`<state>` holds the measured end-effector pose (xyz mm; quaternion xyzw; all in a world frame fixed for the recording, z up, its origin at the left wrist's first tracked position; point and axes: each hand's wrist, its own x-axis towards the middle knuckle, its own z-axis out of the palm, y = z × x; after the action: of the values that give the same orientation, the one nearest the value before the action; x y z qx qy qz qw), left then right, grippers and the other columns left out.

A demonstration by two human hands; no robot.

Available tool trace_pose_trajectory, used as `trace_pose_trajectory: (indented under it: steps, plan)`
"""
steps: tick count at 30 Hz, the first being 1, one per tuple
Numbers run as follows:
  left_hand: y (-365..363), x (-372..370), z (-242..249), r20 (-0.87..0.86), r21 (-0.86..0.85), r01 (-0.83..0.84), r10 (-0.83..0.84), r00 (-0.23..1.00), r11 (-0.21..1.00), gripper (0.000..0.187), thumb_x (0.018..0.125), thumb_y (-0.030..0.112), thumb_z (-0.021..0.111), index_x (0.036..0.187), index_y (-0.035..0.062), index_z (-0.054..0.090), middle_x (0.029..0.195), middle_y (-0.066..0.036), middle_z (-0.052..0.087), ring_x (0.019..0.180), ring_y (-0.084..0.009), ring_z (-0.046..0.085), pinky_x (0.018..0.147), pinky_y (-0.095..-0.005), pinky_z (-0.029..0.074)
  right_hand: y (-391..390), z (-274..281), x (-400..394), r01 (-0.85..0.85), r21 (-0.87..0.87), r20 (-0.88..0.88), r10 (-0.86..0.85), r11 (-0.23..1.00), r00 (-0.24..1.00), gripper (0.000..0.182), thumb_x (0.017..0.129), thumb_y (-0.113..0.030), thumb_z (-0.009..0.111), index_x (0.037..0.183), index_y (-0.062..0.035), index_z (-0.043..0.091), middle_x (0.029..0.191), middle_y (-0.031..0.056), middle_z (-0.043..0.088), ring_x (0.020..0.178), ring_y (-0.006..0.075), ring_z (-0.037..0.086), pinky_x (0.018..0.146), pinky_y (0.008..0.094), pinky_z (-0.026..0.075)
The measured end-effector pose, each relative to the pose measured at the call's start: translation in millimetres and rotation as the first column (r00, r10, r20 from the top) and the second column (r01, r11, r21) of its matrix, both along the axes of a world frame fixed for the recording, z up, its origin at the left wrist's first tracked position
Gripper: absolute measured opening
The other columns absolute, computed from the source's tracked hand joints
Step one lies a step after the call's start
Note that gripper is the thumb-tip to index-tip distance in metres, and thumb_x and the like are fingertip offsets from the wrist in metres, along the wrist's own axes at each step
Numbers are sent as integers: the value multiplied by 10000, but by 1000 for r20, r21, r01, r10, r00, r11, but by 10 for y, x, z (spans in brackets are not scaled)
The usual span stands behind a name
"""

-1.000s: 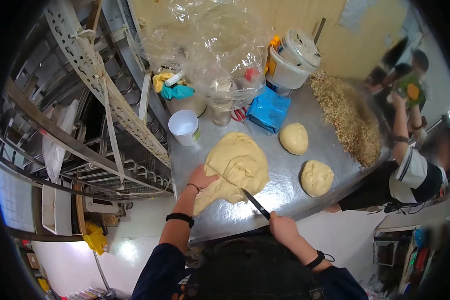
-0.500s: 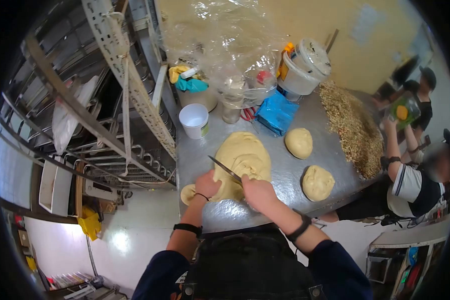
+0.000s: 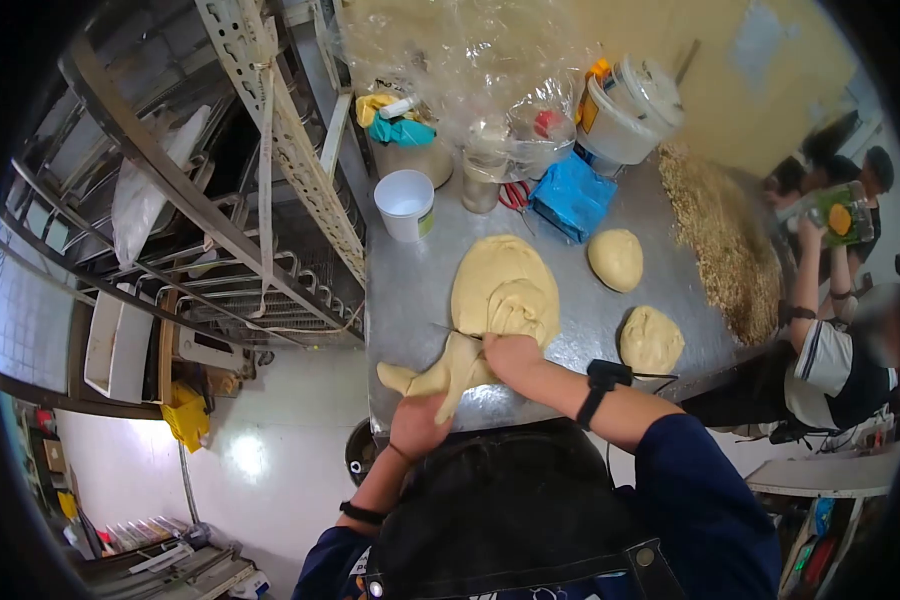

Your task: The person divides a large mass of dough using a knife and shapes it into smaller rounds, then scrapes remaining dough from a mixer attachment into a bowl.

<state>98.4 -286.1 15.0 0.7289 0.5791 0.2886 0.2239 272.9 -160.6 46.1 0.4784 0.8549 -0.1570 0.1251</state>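
A large mound of pale dough [image 3: 505,280] lies on the metal table. My right hand [image 3: 515,358] grips a knife [image 3: 454,330] at the mound's near edge. The thin blade points left, partly hidden by dough. Near the table's front edge, my left hand [image 3: 420,425] is closed on a stretched dough strip [image 3: 453,368] that reaches up to the blade. Its left end trails out as a narrow tongue over the table. To the right rest two dough balls, a smooth one [image 3: 616,260] and a rougher one [image 3: 652,341].
A white tub [image 3: 406,205], red-handled scissors [image 3: 514,195] and a blue package [image 3: 574,197] stand behind the dough. Chopped nuts or crumbs [image 3: 720,245] are heaped at right. A metal rack [image 3: 300,170] borders the left side. People are at far right, one holding a phone [image 3: 838,214].
My left hand has moved down toward the table edge, drawing a dough strip out from the mound. The knife has shifted down to the mound's near edge.
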Motion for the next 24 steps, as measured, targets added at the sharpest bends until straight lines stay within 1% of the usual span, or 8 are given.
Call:
trace_pose_trajectory:
  steps: [5,10,14,15,16,17,19,24]
  plan:
    - [-411,-302,186,128,-126,81,-65,990,989,153,676,175,619,769,60,580,661,-147,569,632,-344,572,587,-443,448,-307,115,710,23,-82,48,-19,996,999,189,780,-117,476,932,-5,472,771,169,628,711,324,630,589,418,495]
    - [-247,-612,210,179,-315,-251,317,931,915,422,686,197,654,1052,15,549,810,-187,612,747,-351,601,643,-371,482,-877,-232,1554,110,-42,41,-109,993,993,181,786,-134,478,922,-16,456,722,178,615,664,350,616,564,454,480]
    - [215,-456,303,256,-340,-266,361,897,902,656,668,291,695,1221,59,427,1031,-192,575,921,-364,566,746,-386,468,-1180,-28,1729,251,-94,137,-237,964,962,131,809,-131,438,886,-25,448,667,170,609,614,344,611,547,460,475]
    - [335,-290,304,-70,-297,-244,234,970,923,734,665,334,693,1273,97,358,1187,-177,461,1073,-356,457,829,-436,420,-1251,-11,1724,258,-94,140,-244,962,960,131,809,-131,438,886,-25,448,667,170,609,614,344,611,547,460,475]
    - [419,-108,308,-392,-261,-207,93,915,943,813,662,377,690,1326,134,288,1342,-162,347,1225,-349,348,911,-486,373,-1310,-1,1687,330,-54,98,-324,943,941,126,813,-138,444,873,-27,443,645,166,602,597,345,604,539,463,469]
    - [467,96,329,-389,-262,-201,88,917,944,813,662,377,690,1326,134,288,1342,-162,347,1225,-349,348,911,-486,373,-1355,10,1649,401,-16,53,-399,916,915,124,818,-145,450,861,-29,438,622,162,594,580,347,596,531,467,464]
    - [535,506,374,-627,-394,-23,-251,737,919,843,633,447,690,1324,166,299,1411,-150,215,1291,-377,192,921,-634,254,-1424,34,1582,448,-12,-8,-448,894,894,129,821,-155,459,853,-33,433,618,166,589,577,350,590,527,470,457]
    - [655,842,-366,-817,-151,7,-128,562,989,621,720,338,616,1264,179,361,1339,-164,333,1236,-379,283,887,-676,233,-1519,45,1469,479,8,-172,-471,878,865,137,838,-177,467,843,-43,443,585,163,572,549,350,581,498,461,465]
